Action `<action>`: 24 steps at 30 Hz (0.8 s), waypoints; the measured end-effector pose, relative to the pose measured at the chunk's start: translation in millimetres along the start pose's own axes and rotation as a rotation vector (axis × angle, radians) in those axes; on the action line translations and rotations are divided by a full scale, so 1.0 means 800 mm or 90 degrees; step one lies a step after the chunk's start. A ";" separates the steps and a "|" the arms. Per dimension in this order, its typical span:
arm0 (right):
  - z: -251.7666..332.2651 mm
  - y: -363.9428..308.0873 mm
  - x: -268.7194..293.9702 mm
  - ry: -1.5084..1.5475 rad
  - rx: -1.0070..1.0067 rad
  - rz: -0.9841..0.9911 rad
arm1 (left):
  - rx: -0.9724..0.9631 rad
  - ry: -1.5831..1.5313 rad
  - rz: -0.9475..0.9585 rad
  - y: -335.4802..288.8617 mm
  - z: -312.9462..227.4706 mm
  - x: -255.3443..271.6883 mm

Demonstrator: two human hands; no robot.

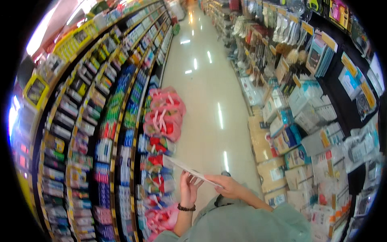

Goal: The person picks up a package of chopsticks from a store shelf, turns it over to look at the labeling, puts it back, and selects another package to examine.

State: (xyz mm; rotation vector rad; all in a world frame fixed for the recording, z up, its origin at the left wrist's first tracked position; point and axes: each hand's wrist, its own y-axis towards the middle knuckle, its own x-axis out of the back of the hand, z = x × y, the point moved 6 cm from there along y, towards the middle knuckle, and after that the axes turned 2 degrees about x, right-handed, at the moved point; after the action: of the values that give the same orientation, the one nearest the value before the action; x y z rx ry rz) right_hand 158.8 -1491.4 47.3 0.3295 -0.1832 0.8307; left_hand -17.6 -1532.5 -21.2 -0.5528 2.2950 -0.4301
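In front of my body I hold a thin, flat, whitish package (186, 168), seen nearly edge-on and tilted. My left hand (188, 190), with a dark bead bracelet (186, 207) at the wrist, supports it from the left, its fingers bent against the underside. The right hand (226, 185) grips the near right end, fingers closed along the edge. What is on the package's faces cannot be made out from this angle.
Shelves of toothpaste-like boxes (102, 173) line the left. Pink bags (163, 111) and red-and-clear packs (159, 161) stand at their foot, jutting into the aisle (205, 101). On the right hang brushes (297, 54) and packaged goods (314, 99), above cream-coloured packs (266, 151) down low.
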 end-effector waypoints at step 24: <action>-0.230 0.482 0.332 -0.173 0.030 0.027 | 0.058 -0.273 0.133 0.596 -0.123 -0.227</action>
State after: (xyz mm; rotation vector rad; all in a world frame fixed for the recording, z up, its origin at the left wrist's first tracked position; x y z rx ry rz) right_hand 52.3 -999.8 34.1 0.4845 -0.4258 0.8312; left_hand -96.0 -1020.5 -65.8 -0.3183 1.8867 -0.2805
